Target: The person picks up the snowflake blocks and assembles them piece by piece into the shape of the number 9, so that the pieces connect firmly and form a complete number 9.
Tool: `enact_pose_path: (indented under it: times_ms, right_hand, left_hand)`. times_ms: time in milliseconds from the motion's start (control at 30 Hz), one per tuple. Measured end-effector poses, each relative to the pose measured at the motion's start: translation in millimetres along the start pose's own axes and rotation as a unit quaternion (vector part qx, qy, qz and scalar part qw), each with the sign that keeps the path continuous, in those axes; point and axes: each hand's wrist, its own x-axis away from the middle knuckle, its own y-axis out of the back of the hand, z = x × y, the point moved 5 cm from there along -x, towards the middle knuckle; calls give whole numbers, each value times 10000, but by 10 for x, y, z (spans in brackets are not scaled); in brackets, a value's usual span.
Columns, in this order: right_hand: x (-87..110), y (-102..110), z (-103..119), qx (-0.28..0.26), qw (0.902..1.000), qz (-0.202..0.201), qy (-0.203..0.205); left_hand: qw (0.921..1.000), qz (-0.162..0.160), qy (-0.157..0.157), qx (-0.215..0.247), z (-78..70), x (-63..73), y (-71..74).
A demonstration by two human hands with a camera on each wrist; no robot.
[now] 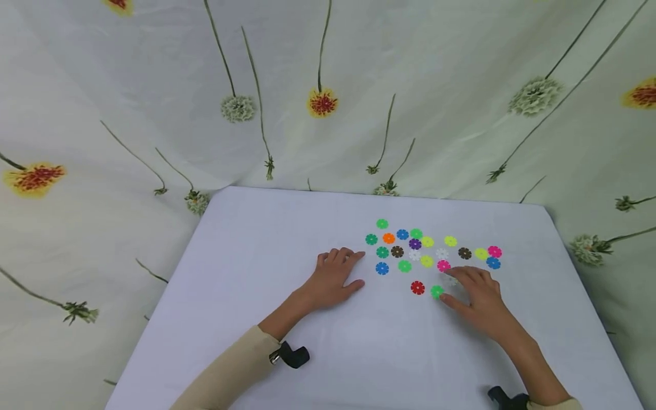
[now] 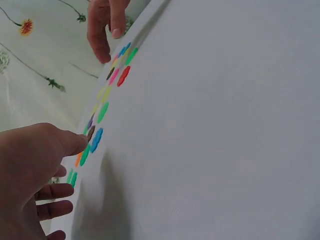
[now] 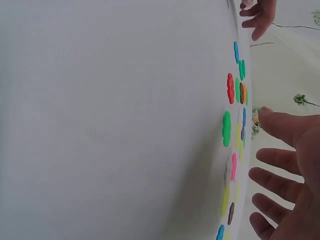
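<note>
Flat, flower-shaped plastic discs in many colours lie scattered over the right half of a white-covered table. My left hand (image 1: 330, 283) is to the left of them, fingers spread and holding nothing, with a blue disc (image 1: 381, 268) nearest. On the right, my right hand (image 1: 478, 299) hovers with fingers apart above the near side of the group, also holding nothing. Around its thumb and fingertips are a green disc (image 1: 437, 292), a pink disc (image 1: 443, 266) and a clear disc partly hidden by the fingers. A red disc (image 1: 417, 287) lies to the left of the green one.
The white table (image 1: 246, 239) ends at a far edge against a flower-printed cloth backdrop (image 1: 451, 68). Behind the right hand's fingers are a brown disc (image 1: 464, 253) and a blue disc (image 1: 493, 263). Both wrists carry black camera mounts (image 1: 294, 356).
</note>
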Motion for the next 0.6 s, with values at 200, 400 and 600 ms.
enact_pose_path:
  times_ms: [200,400,600]
  right_hand:
    - [-152,-140,160,-268,9993,-111,243]
    - [-246,-243,257,-280,9989,-35,367]
    - [-287,-301,250,-132,9995,8,294]
  left_hand:
    - [9998,35,-153,-84,-159,-226,-154]
    - [9996,10,-242,-106,-252,-357,-173]
    - [9997,-101,-237,-26,-309,-428,-171]
